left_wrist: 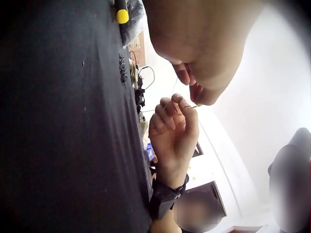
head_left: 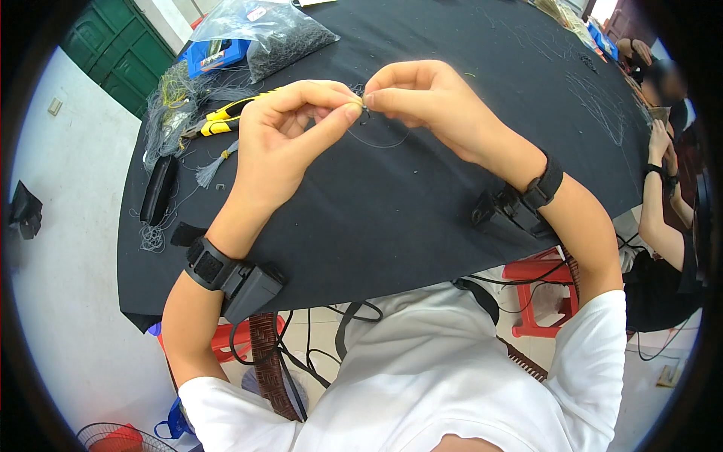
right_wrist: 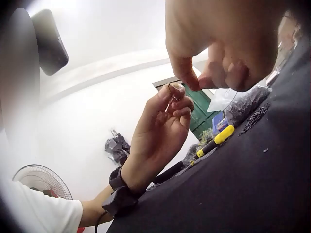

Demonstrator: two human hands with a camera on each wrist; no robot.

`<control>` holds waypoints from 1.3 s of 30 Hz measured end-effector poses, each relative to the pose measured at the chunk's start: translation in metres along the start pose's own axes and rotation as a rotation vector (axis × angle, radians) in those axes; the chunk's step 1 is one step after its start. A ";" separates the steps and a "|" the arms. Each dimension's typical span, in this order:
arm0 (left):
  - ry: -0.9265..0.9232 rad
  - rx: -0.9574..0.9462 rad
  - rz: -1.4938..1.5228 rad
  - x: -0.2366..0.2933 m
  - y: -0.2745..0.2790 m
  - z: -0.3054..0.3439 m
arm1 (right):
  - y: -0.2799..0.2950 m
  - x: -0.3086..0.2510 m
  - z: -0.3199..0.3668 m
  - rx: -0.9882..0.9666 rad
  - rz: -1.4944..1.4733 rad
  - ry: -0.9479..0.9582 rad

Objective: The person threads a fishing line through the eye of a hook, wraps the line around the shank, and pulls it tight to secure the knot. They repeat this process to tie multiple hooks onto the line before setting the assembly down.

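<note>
Both hands meet above the black cloth, fingertips nearly touching. The left hand pinches a small dark hook between thumb and index finger; in the right wrist view a dark tip shows at the left hand's fingertips. The right hand has thumb and index finger pinched together on a thin line, which hangs in a curve below the hands. In the left wrist view a small hook lies at the right hand's thumb tip. Which fingers bear the hook's weight I cannot tell.
Yellow-black pliers, tangled line, a black case and a tied bundle lie on the left of the cloth. Behind them are a bag of dark pieces and a blue box. Another person's arm is at right.
</note>
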State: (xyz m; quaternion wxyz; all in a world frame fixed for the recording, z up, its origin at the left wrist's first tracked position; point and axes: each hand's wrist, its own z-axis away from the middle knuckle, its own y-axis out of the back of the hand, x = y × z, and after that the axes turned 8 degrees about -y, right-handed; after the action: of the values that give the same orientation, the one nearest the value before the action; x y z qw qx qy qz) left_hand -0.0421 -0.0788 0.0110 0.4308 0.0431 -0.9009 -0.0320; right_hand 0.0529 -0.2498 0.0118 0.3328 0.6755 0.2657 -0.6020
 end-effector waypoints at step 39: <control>0.074 0.086 -0.087 -0.011 -0.009 -0.001 | -0.006 -0.018 0.007 0.237 0.679 0.700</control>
State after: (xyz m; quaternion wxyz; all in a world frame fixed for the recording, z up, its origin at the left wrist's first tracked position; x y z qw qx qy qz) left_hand -0.0343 -0.0863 0.0025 0.4596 0.1017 -0.8822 -0.0101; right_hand 0.0412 -0.2509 0.0281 0.3219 0.9184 0.0564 -0.2231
